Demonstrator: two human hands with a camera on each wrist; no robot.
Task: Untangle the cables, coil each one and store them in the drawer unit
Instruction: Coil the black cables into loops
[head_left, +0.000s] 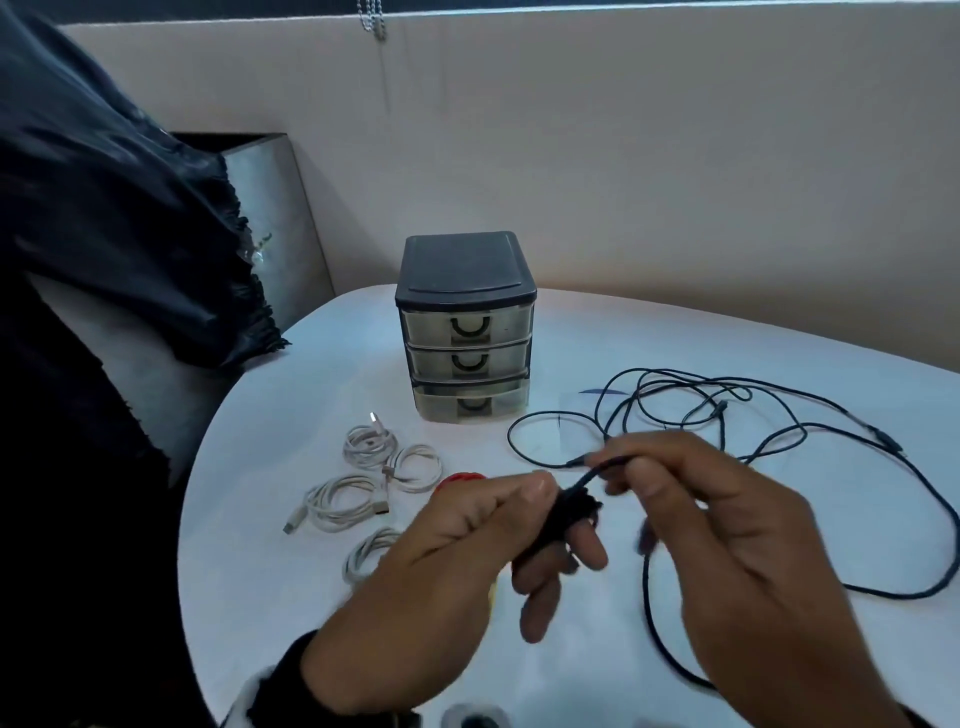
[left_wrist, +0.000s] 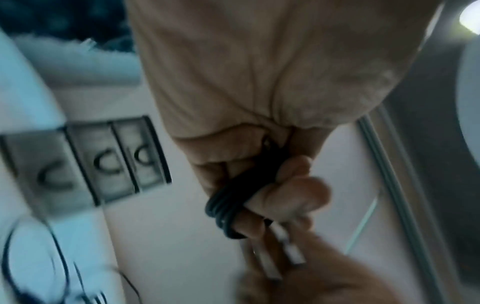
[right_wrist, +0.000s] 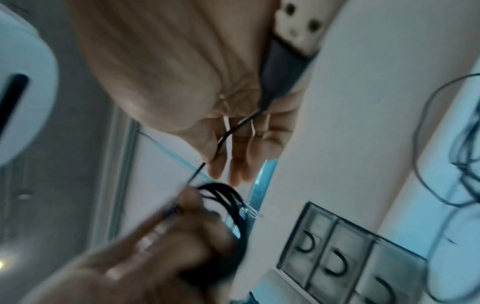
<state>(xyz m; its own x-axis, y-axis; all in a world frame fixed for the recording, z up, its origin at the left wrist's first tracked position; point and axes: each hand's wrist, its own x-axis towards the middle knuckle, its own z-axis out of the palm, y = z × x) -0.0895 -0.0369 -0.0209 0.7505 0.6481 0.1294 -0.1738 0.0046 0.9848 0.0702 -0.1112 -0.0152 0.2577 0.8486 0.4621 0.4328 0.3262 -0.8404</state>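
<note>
A black cable is partly wound into a coil (head_left: 566, 512) around the fingers of my left hand (head_left: 545, 525), which grips it above the white table (head_left: 311, 374). The wrist view shows the loops (left_wrist: 223, 205) tight round those fingers. My right hand (head_left: 623, 467) pinches the strand leading off the coil. A black USB plug (right_wrist: 298, 26) lies in its palm. The rest of the black cable (head_left: 779, 431) sprawls in loose tangled loops to the right. The drawer unit (head_left: 465, 291) stands behind with its three drawers shut.
Several coiled white cables (head_left: 366, 444) lie left of my hands, with a red object (head_left: 462, 477) partly hidden behind my left hand. Dark cloth (head_left: 104, 234) hangs over the left side. A beige wall runs behind the table.
</note>
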